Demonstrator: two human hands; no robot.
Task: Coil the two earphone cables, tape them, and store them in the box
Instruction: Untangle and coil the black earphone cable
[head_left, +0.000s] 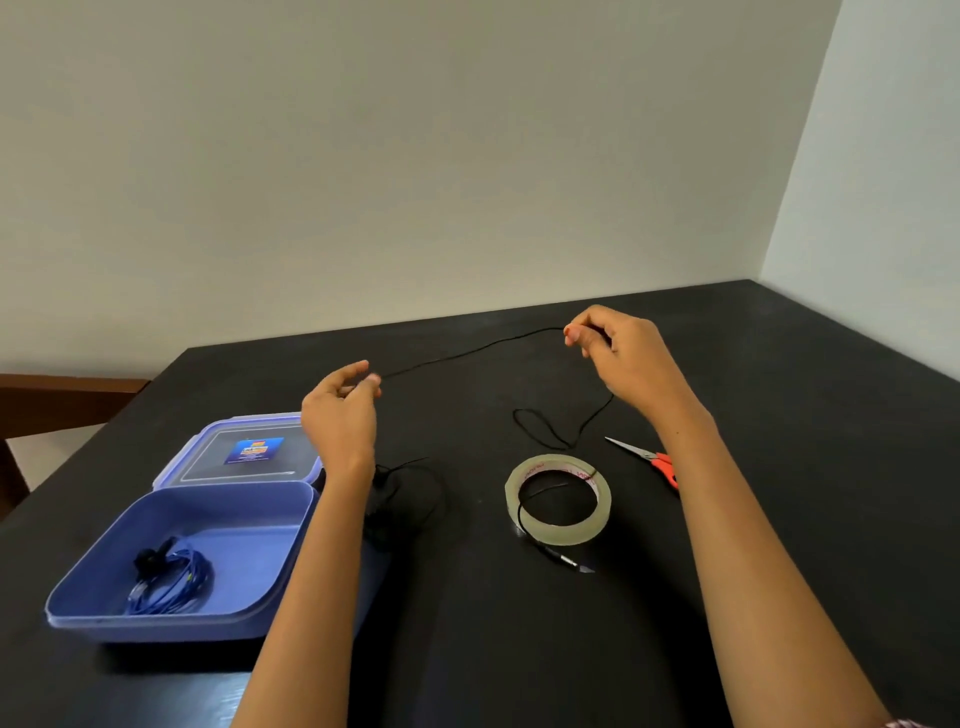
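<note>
Both arms reached out over the black tabletop (779, 415), hands raised and well apart. The left hand (340, 410) pinched the black earphone cable (467, 353) between thumb and fingertips, and the right hand (618, 353), farther out, pinched it too, so a thin black line ran between them in the air. From the right hand the cable dropped to the tabletop, looped, crossed the clear tape roll (558, 499) and ended at its plug (563, 560) just beside the roll. More black cable lay bunched below the left wrist, hard to make out. The coiled blue earphone cable (171, 577) sat in the open blue box (171, 618) left of the left arm, lid (208, 457) behind it, and red-handled scissors (657, 460) lay near the right forearm.
</note>
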